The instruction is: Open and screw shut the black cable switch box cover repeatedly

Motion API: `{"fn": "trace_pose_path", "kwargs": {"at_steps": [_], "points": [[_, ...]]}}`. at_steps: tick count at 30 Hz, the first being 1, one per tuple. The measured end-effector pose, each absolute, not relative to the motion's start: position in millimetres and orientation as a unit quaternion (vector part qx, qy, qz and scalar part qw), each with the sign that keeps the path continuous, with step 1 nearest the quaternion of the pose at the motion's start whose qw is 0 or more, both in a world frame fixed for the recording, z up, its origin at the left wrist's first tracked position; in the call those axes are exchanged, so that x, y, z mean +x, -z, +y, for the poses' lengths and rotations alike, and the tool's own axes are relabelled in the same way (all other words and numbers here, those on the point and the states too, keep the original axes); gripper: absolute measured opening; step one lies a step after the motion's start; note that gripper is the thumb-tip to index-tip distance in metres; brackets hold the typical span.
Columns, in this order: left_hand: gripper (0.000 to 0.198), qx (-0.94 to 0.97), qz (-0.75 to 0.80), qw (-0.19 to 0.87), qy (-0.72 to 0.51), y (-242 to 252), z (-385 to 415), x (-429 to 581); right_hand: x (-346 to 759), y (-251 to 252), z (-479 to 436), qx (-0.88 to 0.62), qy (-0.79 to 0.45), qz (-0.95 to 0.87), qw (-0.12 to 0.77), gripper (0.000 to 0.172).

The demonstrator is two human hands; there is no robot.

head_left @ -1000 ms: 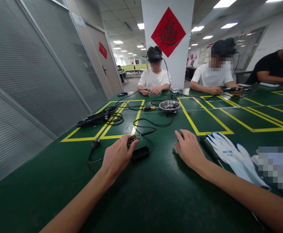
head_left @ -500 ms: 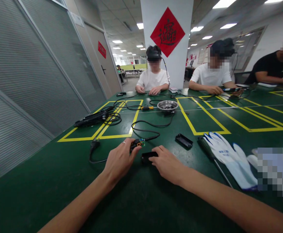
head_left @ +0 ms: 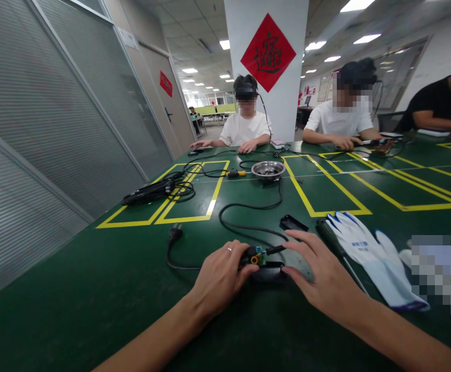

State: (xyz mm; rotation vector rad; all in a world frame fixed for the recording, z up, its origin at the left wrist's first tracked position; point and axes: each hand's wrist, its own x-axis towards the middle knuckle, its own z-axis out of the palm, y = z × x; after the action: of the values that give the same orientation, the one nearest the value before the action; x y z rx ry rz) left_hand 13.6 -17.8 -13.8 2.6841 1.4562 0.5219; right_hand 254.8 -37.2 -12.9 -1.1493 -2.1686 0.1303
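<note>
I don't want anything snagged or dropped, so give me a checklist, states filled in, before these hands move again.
1. Left hand has hold of the circuit board part: ok, thumb and fingers are on it.
2. Right hand touching the near black shell: cannot tell; thumb is at its right end, thumb and fingers spread apart.
3. Plug disconnected: ok, its prongs are bare on the table.
4. Cable slack: ok, it lies in loose curves.
5. Far black shell nearby: ok, just beyond the right hand.
6. White glove worn: not ok, it lies aside.
</note>
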Motion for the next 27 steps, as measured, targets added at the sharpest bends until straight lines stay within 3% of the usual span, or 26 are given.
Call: {"fn": "trace_pose_path", "kwargs": {"at_steps": [4,9,15,20,27], "points": [[0.036,0.891,0.415,0.088,-0.162,18,-22,26,257,22,-32,-0.389,-0.026,-0.882,0.266,0.031],[0.069,0.904,0.362,0.158,-0.161,22,-26,14,255,28,-32,-0.435,-0.079,-0.862,0.250,0.027],[0.056,0.912,0.347,0.176,-0.134,19,-25,3,257,30,-37,-0.437,-0.088,-0.872,0.201,0.030],[0.039,0.925,0.326,0.168,-0.101,10,-22,3,256,35,-36,-0.429,-0.125,-0.878,0.169,0.045],[0.046,0.927,0.314,0.178,-0.099,5,-28,10,249,32,-44,-0.415,-0.158,-0.874,0.198,0.031]]}}
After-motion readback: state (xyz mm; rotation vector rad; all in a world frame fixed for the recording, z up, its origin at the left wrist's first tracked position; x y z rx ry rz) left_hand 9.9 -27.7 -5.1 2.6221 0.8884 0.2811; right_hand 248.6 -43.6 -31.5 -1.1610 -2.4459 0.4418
